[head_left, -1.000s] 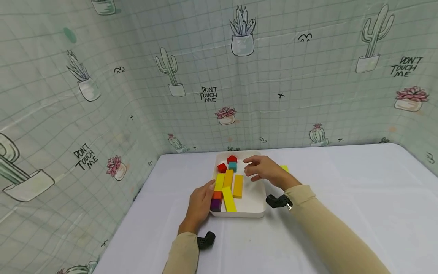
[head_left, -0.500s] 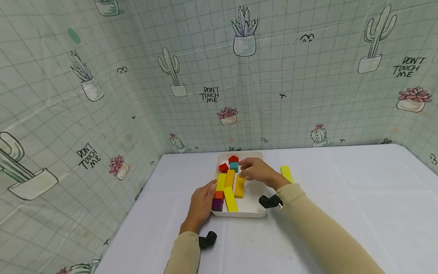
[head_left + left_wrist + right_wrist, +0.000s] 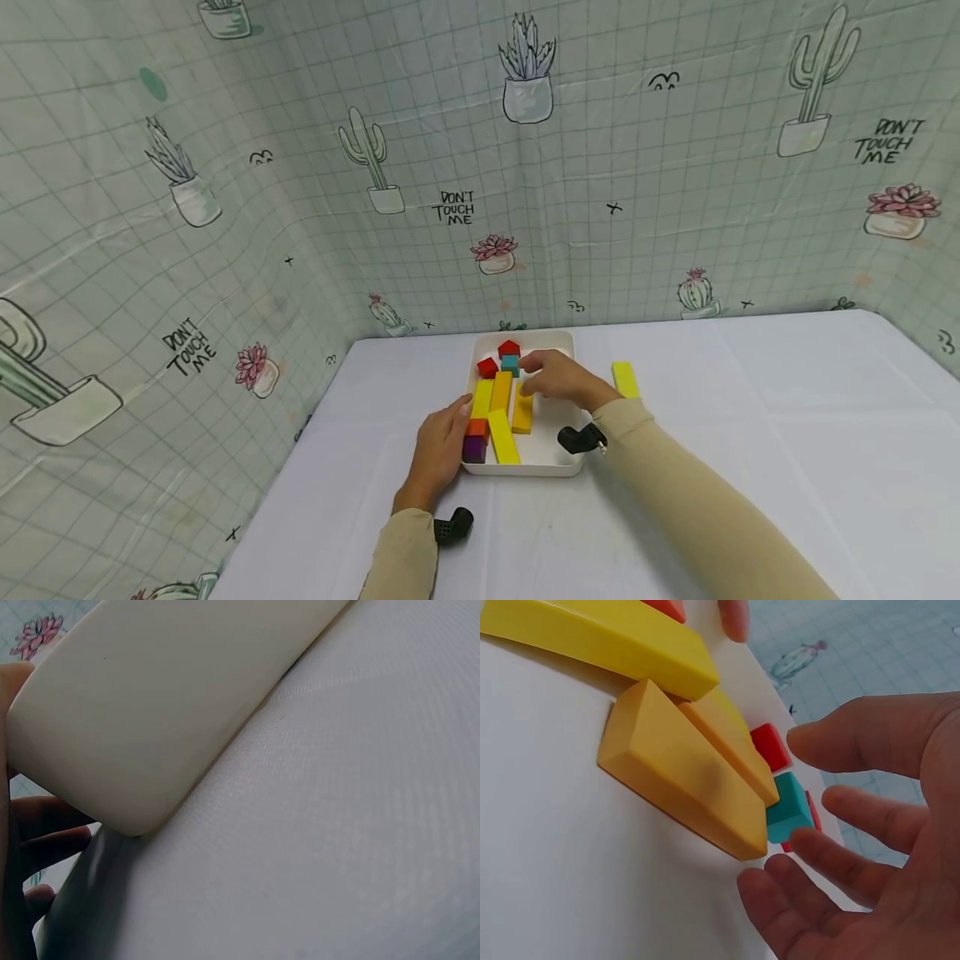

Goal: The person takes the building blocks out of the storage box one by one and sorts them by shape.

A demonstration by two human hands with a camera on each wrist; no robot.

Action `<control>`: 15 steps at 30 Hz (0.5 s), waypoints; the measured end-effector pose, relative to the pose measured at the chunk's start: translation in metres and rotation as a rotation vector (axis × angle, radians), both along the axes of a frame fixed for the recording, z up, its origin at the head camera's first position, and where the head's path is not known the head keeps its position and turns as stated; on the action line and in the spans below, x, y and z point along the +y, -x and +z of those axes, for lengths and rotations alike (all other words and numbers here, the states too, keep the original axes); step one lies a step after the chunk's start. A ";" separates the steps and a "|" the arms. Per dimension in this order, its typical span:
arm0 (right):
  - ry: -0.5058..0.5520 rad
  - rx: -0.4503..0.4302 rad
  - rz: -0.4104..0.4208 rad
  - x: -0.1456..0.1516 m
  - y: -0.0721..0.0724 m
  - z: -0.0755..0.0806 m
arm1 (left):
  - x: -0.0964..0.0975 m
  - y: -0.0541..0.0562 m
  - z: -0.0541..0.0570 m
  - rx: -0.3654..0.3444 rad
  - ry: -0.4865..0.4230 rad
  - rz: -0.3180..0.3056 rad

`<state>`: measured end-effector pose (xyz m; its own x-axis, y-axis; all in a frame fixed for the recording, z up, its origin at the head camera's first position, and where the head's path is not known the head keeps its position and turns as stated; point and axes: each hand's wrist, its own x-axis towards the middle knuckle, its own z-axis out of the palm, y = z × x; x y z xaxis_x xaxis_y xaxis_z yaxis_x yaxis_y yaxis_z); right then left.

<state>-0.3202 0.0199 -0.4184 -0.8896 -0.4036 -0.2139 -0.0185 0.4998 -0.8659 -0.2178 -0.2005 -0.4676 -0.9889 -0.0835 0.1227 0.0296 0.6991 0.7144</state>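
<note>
My left hand (image 3: 438,442) grips the left wall of the white tray (image 3: 540,468), its thumb over the rim and its fingers outside; in the left wrist view the tray's side (image 3: 172,697) hides part of the hand. Over the tray's right half hovers my right hand (image 3: 558,377), fingers spread and holding nothing. Nearest to it is an orange-yellow block (image 3: 682,772), with a teal cube (image 3: 787,810) close to the fingertips. A bright yellow block (image 3: 503,437) lies slanted nearby in the tray, against other yellow blocks.
Toward the tray's far end lie red blocks (image 3: 487,367). An orange block (image 3: 477,428) and a purple block (image 3: 474,449) sit at the near left corner. Outside the tray, a yellow block (image 3: 625,380) lies to the right on the white-covered table (image 3: 750,433).
My right hand has moved left and slightly lower, over the orange-yellow block, uncovering the yellow block on the table. The left hand keeps its place on the tray.
</note>
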 end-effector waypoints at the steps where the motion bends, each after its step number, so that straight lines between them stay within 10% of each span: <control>1: -0.004 -0.001 0.003 -0.001 0.000 0.000 | 0.000 0.000 0.000 0.000 -0.001 -0.001; 15: -0.221 0.094 0.129 -0.001 -0.004 -0.002 | 0.000 0.001 0.000 0.030 0.030 -0.014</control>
<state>-0.3159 0.0189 -0.4201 -0.8541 -0.4675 -0.2281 -0.1695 0.6647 -0.7277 -0.2183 -0.2004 -0.4673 -0.9857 -0.0660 0.1550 0.0606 0.7196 0.6918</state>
